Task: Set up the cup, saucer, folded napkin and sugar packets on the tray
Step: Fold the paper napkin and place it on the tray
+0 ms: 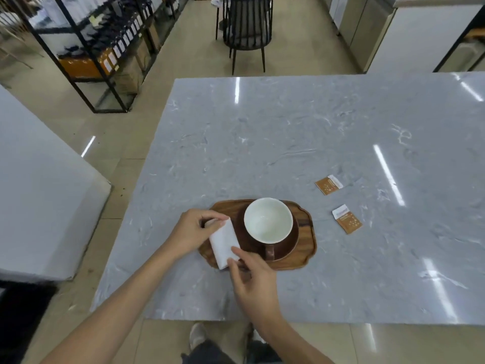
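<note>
A wooden tray (305, 254) lies near the front of the grey marble table. On it stands a dark brown saucer (288, 245) with a cup (268, 219), white inside and brown outside, its handle turned toward me. A folded white napkin (224, 241) lies over the tray's left part. My left hand (193, 232) pinches the napkin's far end. My right hand (253, 277) pinches its near end. Two brown and white sugar packets (328, 184) (347, 219) lie on the table to the right of the tray.
The marble table (288, 140) stretches far back and right. A black chair (246, 24) stands beyond its far edge. Black metal shelves (105, 48) with goods stand at the back left. A white counter (39, 193) runs along the left.
</note>
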`<state>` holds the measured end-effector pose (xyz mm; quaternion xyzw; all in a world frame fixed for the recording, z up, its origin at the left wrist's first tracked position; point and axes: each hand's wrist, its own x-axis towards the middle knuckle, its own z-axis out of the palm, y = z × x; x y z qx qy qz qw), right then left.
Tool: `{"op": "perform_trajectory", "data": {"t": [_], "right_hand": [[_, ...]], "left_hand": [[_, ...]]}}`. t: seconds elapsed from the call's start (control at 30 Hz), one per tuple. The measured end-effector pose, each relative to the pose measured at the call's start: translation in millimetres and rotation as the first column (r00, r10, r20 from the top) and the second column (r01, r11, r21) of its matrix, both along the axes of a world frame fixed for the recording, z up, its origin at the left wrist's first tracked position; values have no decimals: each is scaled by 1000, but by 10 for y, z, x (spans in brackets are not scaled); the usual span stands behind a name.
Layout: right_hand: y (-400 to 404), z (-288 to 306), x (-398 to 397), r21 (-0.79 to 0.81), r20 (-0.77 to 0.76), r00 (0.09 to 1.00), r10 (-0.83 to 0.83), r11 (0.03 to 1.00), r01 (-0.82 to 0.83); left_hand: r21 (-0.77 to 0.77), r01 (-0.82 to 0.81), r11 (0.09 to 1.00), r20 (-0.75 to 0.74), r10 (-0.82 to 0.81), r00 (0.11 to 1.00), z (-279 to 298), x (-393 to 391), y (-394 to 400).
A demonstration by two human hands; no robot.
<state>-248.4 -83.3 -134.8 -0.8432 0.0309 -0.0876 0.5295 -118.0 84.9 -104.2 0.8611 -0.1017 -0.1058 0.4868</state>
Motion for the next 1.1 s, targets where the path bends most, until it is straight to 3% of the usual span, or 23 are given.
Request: {"op": "perform_trajectory", "data": {"t": [0.17, 0.3, 0.47, 0.6, 0.83, 1.1], "right_hand": [[143, -33, 32, -218, 24, 1000, -20, 976, 24], [270, -93, -34, -412, 43, 997, -64, 908, 76], [432, -168, -116, -416, 49, 988, -145, 897, 153], [496, -224, -141, -556, 135, 975, -178, 800, 223], [658, -274, -109, -556, 118, 907, -405, 730, 398], [843, -403, -11, -495, 159, 856, -493, 710, 501]], "left_hand": [[41, 97, 994, 116, -101, 988, -48, 138, 4], [162, 145, 976, 272, -186, 944, -148, 229, 90], [238, 226, 945, 382, -305, 872, -252, 342, 174], [232, 292, 928, 384, -363, 849, -336, 406, 219], [206, 350, 914, 338, -402, 851, -442, 510, 157], [149, 382, 912, 355, -410, 840, -492, 581, 145]]}}
